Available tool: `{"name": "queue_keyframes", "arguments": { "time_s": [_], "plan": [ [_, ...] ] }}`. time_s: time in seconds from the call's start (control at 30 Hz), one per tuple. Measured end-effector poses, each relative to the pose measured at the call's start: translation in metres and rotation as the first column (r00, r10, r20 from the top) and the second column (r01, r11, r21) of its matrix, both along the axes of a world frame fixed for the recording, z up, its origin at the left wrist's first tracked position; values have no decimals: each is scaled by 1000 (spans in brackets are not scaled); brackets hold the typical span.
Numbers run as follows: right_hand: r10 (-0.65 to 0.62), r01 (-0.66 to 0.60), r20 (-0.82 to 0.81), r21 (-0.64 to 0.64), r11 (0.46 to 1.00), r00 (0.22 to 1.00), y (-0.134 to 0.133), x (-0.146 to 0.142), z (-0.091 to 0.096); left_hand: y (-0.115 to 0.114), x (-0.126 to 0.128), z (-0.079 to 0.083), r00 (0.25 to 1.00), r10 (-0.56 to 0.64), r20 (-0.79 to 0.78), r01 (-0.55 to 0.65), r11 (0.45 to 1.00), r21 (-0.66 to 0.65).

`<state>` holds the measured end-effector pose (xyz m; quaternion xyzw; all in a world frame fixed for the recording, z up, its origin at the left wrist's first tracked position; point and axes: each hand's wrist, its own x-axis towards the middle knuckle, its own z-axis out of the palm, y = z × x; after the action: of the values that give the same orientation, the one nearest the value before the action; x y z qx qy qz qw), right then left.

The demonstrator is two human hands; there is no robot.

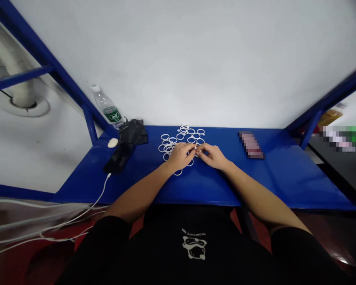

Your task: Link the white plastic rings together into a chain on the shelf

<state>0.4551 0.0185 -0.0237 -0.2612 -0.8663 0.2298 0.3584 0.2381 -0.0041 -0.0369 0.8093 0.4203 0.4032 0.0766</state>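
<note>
Over the blue tabletop [142, 182], my left hand [178, 156] and my right hand [213, 156] meet fingertip to fingertip. Both have thumb and fingers pinched around a small white ring [197, 154], mostly covered by the fingers. Several more thin white rings [167, 149], with little knobs on their rims, lie loosely spread behind and to the left of the hands. Some are overlapping, and my left hand hides part of them. One loose ring [178, 174] lies just below my left wrist.
At the left are a clear plastic bottle [110, 111], a crumpled black bag [135, 132], a black device [118, 159] with a white cable [102, 192], and a small cream rounded object [112, 143]. A phone [251, 145] lies right. Blue frame bars [74, 85] and a white wall [195, 71] bound the table.
</note>
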Motion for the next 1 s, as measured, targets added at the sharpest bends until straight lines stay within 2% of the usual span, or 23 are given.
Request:
{"name": "queue_keyframes", "arguments": {
  "time_s": [0.17,0.27,0.37,0.47,0.63,0.73,0.83,1.0],
  "plan": [
    [34,-35,36,23,999,999,-1,1,3,2,-2,0,997,-39,70,35,998,51],
    [36,-37,34,38,999,999,-2,2,5,2,-5,2,991,-16,130,8,998,60],
    [-6,6,0,28,1000,1000,4,6,4,1,-6,3,979,40,199,-50,998,46],
    [-103,102,27,40,994,994,18,14,-1,-1,-5,4,971,44,235,-53,998,30],
    [-249,232,303,90,969,920,46,20,-14,-7,-4,5,987,-45,158,42,999,19],
    [-252,239,444,86,967,860,53,18,-20,-7,-5,4,982,-134,134,131,991,35],
    [-254,228,480,111,967,840,50,17,-19,-6,-5,2,973,-181,140,177,983,38],
    [-363,344,443,127,930,820,43,19,-13,-3,-5,2,965,-211,155,207,977,44]
  ]
}}
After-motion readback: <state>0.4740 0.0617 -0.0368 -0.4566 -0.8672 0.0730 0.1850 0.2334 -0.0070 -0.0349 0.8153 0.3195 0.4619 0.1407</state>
